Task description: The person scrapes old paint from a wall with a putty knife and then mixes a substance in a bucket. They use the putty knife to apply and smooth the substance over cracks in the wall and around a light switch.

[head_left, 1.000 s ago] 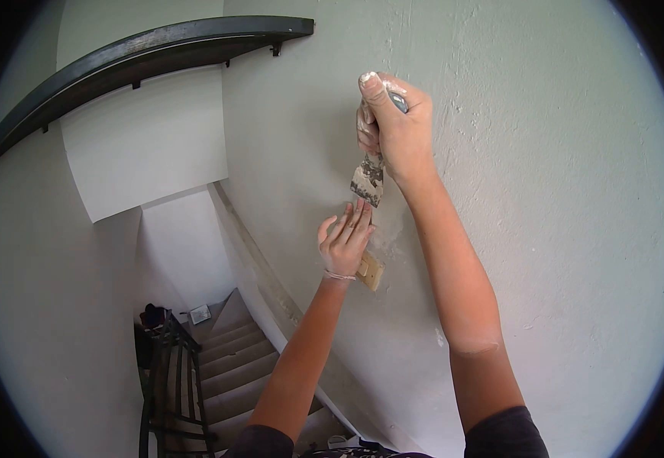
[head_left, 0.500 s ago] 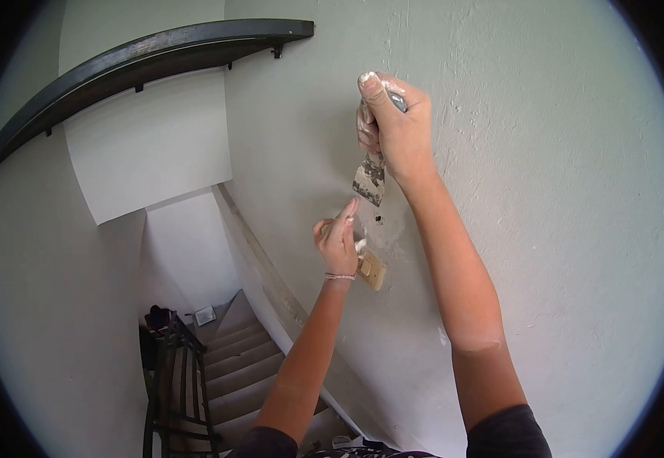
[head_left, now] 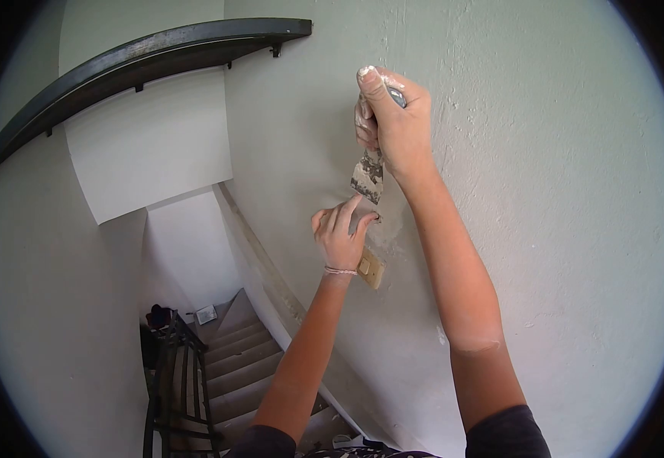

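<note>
My right hand (head_left: 394, 122), whitened at the thumb, is closed round the handle of a putty knife (head_left: 368, 177), its stained blade pointing down close to the wall. Just below the blade, my left hand (head_left: 342, 233) has its fingers apart, with the index fingertip near the blade's lower edge. The thumb of that hand reaches to a small dark hole (head_left: 378, 218) in the wall and partly covers it. Beneath the hole is a yellowish switch plate (head_left: 371, 269), partly behind my left wrist.
The wall (head_left: 546, 191) is pale and rough on the right. A dark handrail (head_left: 148, 52) curves across the upper left. Stairs (head_left: 244, 365) with a dark metal railing (head_left: 183, 382) descend at lower left, and a small whitish object (head_left: 206, 314) lies at their bottom.
My left thumb has swung out from the fingers to the hole, and that hand has risen slightly. My right hand and the putty knife have barely shifted.
</note>
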### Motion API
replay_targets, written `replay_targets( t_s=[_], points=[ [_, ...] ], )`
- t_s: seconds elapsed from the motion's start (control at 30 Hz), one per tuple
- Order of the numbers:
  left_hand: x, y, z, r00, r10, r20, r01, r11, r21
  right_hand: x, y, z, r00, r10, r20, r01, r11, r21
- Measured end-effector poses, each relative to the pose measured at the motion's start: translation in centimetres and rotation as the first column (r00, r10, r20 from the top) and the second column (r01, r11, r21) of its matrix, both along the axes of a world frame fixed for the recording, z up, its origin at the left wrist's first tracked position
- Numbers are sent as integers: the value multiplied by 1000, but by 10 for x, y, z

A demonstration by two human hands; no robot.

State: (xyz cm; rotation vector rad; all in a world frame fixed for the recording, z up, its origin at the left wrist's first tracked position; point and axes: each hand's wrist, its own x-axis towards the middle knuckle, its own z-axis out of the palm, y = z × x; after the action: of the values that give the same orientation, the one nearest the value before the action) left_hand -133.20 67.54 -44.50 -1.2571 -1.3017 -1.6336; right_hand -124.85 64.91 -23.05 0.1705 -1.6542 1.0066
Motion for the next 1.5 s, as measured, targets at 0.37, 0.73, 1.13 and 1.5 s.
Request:
replay_targets(
  t_s=[0.37, 0.73, 1.13, 1.5],
  points=[
    [-11, -3, 9, 907, 127, -401, -78, 988, 137, 0, -2, 1, 1000, -20, 5, 20, 1000, 9],
    [-22, -6, 12, 832, 117, -542, -55, 990, 128, -1, -1, 1, 1000, -13, -5, 13, 1000, 22],
    [-35, -4, 18, 980, 61, -191, -53, 997, 47, 1, 1, 2, 1000, 22, -15, -22, 1000, -6],
    [5, -17, 14, 919, -302, 255, 335, 938, -94, -8, 4, -2, 943, -233, 238, 216, 972, 94]
  ],
)
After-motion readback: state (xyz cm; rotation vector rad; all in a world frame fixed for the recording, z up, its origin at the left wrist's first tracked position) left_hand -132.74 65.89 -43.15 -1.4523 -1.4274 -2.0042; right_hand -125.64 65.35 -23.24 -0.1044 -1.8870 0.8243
